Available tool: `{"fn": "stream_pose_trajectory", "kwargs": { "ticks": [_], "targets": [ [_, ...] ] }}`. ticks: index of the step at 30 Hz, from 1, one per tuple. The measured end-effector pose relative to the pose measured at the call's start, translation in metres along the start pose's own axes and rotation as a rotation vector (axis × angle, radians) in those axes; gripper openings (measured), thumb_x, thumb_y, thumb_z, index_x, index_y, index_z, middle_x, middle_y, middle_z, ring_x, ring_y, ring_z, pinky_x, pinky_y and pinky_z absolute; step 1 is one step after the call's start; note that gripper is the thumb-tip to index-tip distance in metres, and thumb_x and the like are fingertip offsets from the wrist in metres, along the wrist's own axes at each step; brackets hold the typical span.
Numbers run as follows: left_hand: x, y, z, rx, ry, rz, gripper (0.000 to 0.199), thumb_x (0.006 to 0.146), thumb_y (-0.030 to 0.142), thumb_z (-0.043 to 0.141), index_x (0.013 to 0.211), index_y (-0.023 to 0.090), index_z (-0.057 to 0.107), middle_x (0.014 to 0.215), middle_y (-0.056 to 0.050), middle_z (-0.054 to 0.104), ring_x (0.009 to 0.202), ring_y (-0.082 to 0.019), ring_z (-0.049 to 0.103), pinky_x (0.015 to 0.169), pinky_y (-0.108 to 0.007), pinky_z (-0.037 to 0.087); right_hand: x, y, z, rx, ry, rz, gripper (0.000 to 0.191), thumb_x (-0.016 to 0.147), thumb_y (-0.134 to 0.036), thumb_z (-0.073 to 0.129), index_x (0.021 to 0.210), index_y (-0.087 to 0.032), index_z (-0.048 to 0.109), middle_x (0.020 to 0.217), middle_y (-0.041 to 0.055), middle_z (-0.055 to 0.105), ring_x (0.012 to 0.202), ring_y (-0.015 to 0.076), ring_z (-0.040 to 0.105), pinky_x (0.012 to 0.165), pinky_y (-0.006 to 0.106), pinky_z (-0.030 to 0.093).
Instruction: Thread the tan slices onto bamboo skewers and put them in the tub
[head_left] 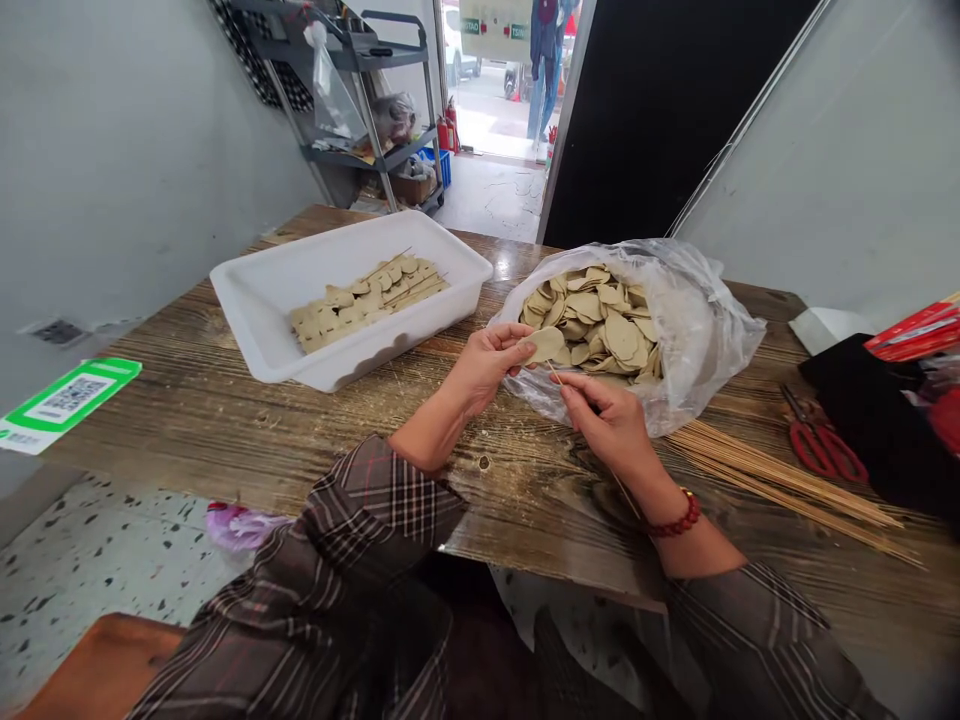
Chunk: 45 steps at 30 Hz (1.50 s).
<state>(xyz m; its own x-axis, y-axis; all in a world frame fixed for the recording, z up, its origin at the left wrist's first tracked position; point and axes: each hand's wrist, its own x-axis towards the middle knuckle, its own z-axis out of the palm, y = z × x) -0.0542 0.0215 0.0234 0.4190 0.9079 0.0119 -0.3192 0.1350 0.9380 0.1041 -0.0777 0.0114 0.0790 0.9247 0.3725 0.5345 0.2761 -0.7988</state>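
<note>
Between the thumb and fingers of my left hand [495,362] is a thin, flat, beige slice [547,345], its kind unclear. My right hand [609,418] pinches a thin wooden skewer [625,493], whose tip meets the lower edge of the slice; whether it has gone in I cannot tell. Just behind both hands lies an open clear plastic bag [694,310] heaped with similar beige slices [592,305]. To the left, a white plastic tub [262,340] holds rows of skewered slices [367,300].
Loose skewers [780,470] lie on the wooden table [420,420] at right, beside red-handled scissors [825,450] and a black box [870,400]. A green-framed QR card [71,402] is at the left edge. Behind the table stand a grey shelf cart [352,60] and a doorway.
</note>
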Motion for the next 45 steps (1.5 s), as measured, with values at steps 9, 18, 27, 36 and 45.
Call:
{"fn": "stream_pose_trajectory", "kwargs": {
  "ticks": [9,18,27,36,45],
  "targets": [
    [-0.002,0.003,0.003,0.019,0.011,0.004,0.032,0.061,0.027,0.081,0.086,0.012,0.069,0.065,0.0,0.065,0.054,-0.008,0.057,0.046,-0.018,0.03,0.001,0.004,0.0,-0.039,-0.006,-0.004,0.03,0.089,-0.031,0.053,0.106,-0.018,0.074,0.07,0.0031,0.071,0.063,0.0168,0.065,0.058,0.027,0.047],
    [-0.005,0.004,0.006,0.099,0.013,0.026,0.033,0.061,0.03,0.081,0.086,0.012,0.07,0.065,-0.001,0.067,0.055,-0.008,0.056,0.049,-0.018,0.032,0.001,0.006,0.0,-0.069,0.0,-0.012,0.031,0.089,-0.03,0.052,0.105,-0.015,0.074,0.081,0.0063,0.075,0.073,0.0186,0.069,0.063,0.027,0.049],
    [-0.007,0.005,0.008,0.15,-0.01,0.1,0.028,0.062,0.032,0.08,0.081,0.014,0.07,0.066,0.001,0.065,0.058,-0.009,0.055,0.055,-0.021,0.038,0.002,0.01,0.0,-0.095,0.002,-0.008,0.031,0.089,-0.03,0.052,0.104,-0.015,0.075,0.079,0.0059,0.075,0.062,0.0161,0.064,0.058,0.026,0.045],
    [-0.009,0.002,0.01,0.225,-0.049,0.121,0.022,0.067,0.031,0.077,0.082,0.015,0.072,0.072,-0.001,0.066,0.061,-0.008,0.051,0.058,-0.022,0.038,0.002,0.01,0.0,-0.109,-0.01,-0.02,0.03,0.089,-0.029,0.051,0.101,-0.016,0.075,0.075,0.0046,0.073,0.061,0.0153,0.062,0.058,0.026,0.043],
    [-0.009,-0.003,0.01,0.169,-0.036,0.077,0.03,0.063,0.034,0.08,0.084,0.014,0.071,0.074,-0.001,0.067,0.062,-0.008,0.054,0.058,-0.021,0.04,0.003,0.006,-0.002,-0.143,0.006,-0.002,0.029,0.089,-0.034,0.053,0.09,-0.015,0.075,0.059,0.0002,0.061,0.052,0.0125,0.051,0.053,0.025,0.036]
  ]
}}
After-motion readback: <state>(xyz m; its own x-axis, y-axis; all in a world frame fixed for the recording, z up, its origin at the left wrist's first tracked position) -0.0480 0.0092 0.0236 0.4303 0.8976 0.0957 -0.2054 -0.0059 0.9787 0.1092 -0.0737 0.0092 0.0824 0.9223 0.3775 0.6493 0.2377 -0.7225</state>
